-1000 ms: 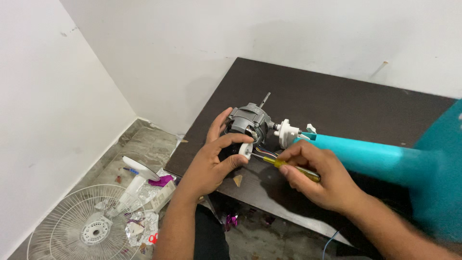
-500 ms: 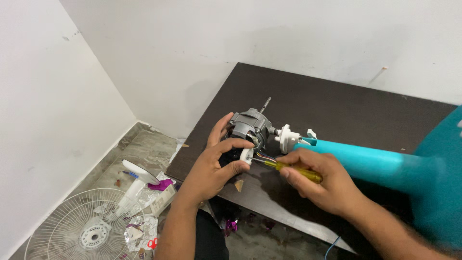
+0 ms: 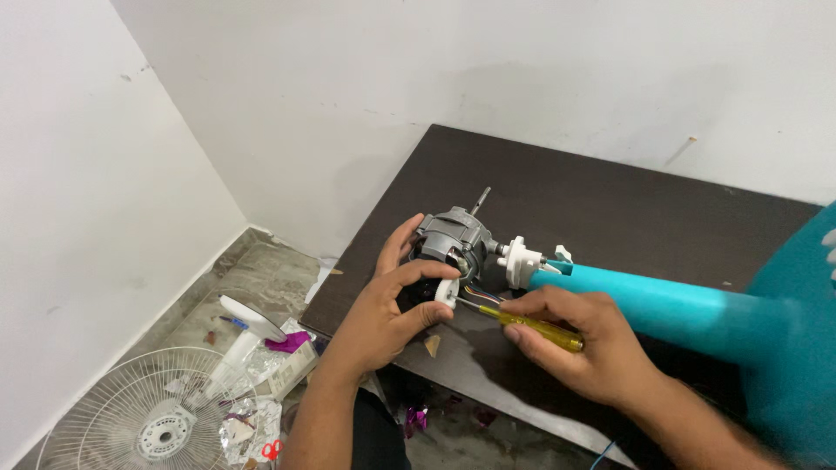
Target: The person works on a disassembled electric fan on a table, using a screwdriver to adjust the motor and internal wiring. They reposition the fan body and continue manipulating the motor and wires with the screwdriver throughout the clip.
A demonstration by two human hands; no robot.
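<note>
A grey fan motor (image 3: 455, 238) with a bare shaft lies on a dark table (image 3: 610, 204), joined through a white neck piece (image 3: 518, 260) to a turquoise stand pole (image 3: 662, 300). My left hand (image 3: 396, 305) wraps the motor's near end, thumb on a small white part (image 3: 447, 292). My right hand (image 3: 583, 344) grips a yellow-handled screwdriver (image 3: 531, 325), its tip at that white part beside coloured wires.
On the floor at lower left lies a white fan grille (image 3: 144, 418) with a white blade, foil scraps and a purple wrapper (image 3: 287, 341) around it. White walls meet in the corner behind. A turquoise fan base (image 3: 797, 348) fills the right edge.
The view has shifted slightly down and right. Both hands keep their hold, with the screwdriver tip staying at the white part on the motor.
</note>
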